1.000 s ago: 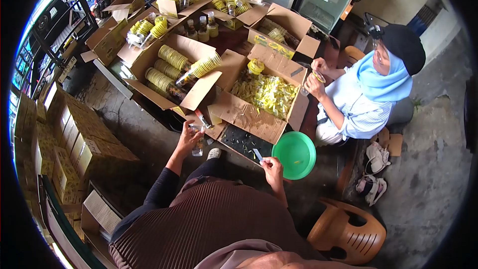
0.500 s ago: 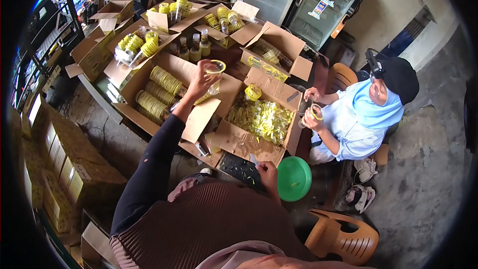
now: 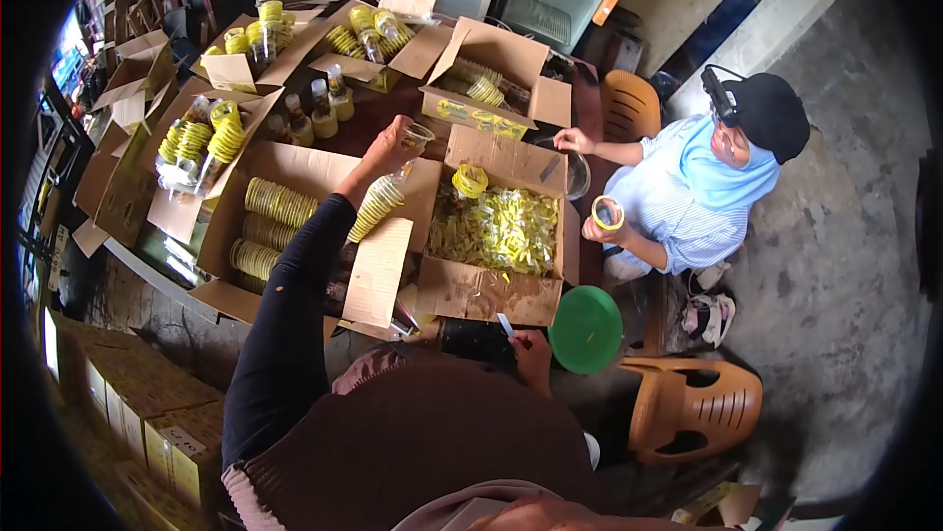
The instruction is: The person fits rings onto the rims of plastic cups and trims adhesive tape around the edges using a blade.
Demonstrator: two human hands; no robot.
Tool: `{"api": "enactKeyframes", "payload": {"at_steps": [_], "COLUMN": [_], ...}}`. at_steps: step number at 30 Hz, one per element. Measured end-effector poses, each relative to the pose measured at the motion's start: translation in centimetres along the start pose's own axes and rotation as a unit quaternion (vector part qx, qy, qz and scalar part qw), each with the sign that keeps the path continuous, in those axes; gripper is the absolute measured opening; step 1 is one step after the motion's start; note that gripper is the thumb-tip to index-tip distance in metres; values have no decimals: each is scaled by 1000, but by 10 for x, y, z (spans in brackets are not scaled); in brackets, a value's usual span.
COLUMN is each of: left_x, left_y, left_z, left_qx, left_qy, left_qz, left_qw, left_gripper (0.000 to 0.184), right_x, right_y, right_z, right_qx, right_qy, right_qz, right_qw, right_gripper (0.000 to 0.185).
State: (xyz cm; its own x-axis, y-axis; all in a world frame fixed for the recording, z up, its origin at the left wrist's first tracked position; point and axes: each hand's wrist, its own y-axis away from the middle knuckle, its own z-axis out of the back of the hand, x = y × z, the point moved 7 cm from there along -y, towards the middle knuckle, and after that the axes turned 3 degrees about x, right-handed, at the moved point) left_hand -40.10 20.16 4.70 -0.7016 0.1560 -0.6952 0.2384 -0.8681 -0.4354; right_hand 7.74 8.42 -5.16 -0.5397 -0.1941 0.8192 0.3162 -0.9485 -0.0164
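My left hand (image 3: pixel 391 146) is raised above the large open carton, its fingers closed around a clear plastic cup (image 3: pixel 419 133). Below that hand, a leaning stack of yellow-rimmed cups (image 3: pixel 376 209) rests in the carton (image 3: pixel 221 236). Close to my body, my right hand (image 3: pixel 532 356) grips a small knife (image 3: pixel 505 325) with its pale blade pointing up and away from me. A green plastic basin (image 3: pixel 586 330) is just right of that hand. Ahead of it sits a carton (image 3: pixel 462 300) filled with yellow plastic scraps (image 3: pixel 506 231), with a yellow roll (image 3: pixel 470 180) on top.
Across to the right, a co-worker (image 3: pixel 678 187) holds a yellow-rimmed cup (image 3: pixel 608 213) and reaches toward a dark bowl (image 3: pixel 578 174). More cartons of cups (image 3: pixel 481 89) and several bottles (image 3: pixel 322 109) stand farther back. An orange chair (image 3: pixel 688 403) is at right; stacked boxes (image 3: pixel 147 393) are at left.
The whole view has shifted. My left hand still holds a cup, now turned differently. The co-worker's hands have moved apart, one toward the dark bowl. My right hand keeps the knife.
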Motion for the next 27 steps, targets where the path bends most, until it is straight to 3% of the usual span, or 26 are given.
{"api": "enactKeyframes", "payload": {"at_steps": [4,6,10,11,12,14,20,24,26,27], "left_x": [32,43,49,47,45,47,29,25,15,2], "left_y": [6,17,38,42,45,52,62,63,60,55], "left_z": [-17,-29,-26,-21,-19,-15,-9,-11,-9,-10], "left_qx": [76,176,263,267,271,271,260,269,162,125], "left_qy": [0,-38,-111,-77,-79,-152,-244,-251,-248,-243], "left_qz": [16,48,83,128,130,130,49,87,44,9], "left_qw": [997,982,955,952,950,941,933,926,954,962], "left_gripper": [57,58,58,71,71,85,80,84,81,69], "right_x": [0,2,3,2,2,1,-3,-7,-5,-7], "right_y": [6,4,2,1,1,1,-16,-35,-45,-49], "right_z": [-1,-2,-12,-16,-18,-22,-20,-17,-15,-15], "right_qx": [-16,-14,-6,0,2,16,38,27,30,29], "right_qy": [-4,16,10,3,1,11,0,-5,-12,-14], "right_qz": [-11,-16,-31,-36,-40,-54,-34,-19,-9,-9], "right_qw": [1000,1000,999,999,999,998,999,999,999,999], "right_gripper": [17,17,17,17,17,16,17,16,17,17]}}
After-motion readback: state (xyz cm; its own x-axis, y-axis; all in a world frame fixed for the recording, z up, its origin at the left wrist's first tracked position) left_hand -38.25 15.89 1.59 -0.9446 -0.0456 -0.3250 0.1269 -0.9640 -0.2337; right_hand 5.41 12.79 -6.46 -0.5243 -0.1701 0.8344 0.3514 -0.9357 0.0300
